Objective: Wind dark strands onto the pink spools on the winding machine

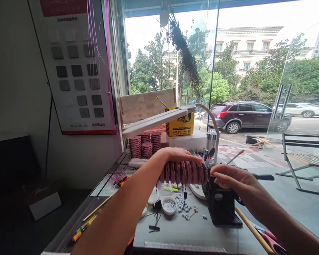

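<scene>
My left hand lies flat over a row of pink discs or spools lined up side by side, its fingers stretched along the top. Dark thread or cord shows between the discs, and a small black piece dangles below them. At the right end of the row, my right hand curls its thumb and fingers together beside a black bench device with a dark handle. What those fingertips hold, if anything, is hidden. A thin stick with a pinkish tip rises behind the right hand.
Below the discs sit a small white dish of beads, loose grey beads and a black clip-like piece. A white lamp arches over the bench. Stacked pink spools stand behind; scissors and a wooden stick lie right.
</scene>
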Demonstrator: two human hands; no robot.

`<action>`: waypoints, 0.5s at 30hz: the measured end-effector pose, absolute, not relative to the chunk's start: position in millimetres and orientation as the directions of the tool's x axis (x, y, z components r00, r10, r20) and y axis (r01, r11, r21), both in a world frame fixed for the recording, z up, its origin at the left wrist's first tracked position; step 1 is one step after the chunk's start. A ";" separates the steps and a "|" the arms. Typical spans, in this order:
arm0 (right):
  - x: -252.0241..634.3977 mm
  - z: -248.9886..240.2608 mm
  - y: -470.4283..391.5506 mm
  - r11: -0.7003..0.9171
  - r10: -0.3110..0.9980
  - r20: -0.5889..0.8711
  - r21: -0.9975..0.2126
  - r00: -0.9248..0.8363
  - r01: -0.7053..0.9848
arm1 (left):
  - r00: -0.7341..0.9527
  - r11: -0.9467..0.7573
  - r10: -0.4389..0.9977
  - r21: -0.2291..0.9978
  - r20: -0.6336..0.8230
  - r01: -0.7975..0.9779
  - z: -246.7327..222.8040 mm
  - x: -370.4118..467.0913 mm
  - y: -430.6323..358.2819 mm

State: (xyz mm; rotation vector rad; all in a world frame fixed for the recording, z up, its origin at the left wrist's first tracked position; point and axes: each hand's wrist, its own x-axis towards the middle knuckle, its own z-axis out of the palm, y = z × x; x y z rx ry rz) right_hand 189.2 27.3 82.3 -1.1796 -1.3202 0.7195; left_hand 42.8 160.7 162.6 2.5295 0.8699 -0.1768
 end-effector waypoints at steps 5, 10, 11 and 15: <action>188.7 81.1 22.8 0.335 0.911 0.386 -0.897 0.143 0.287 | 0.776 -0.639 0.542 0.442 -0.322 0.630 160.7 44.6 173.9; 186.8 72.2 19.2 0.403 0.878 0.456 -0.869 0.148 0.287 | 0.759 -0.596 0.552 0.472 -0.345 0.649 158.2 44.9 180.4; 186.8 69.7 19.4 0.424 0.865 0.479 -0.857 0.151 0.292 | 0.754 -0.588 0.556 0.476 -0.350 0.654 158.0 44.9 180.8; 185.5 65.2 22.4 0.489 0.798 0.579 -0.785 0.169 0.381 | 0.741 -0.562 0.564 0.487 -0.366 0.668 158.2 44.8 180.1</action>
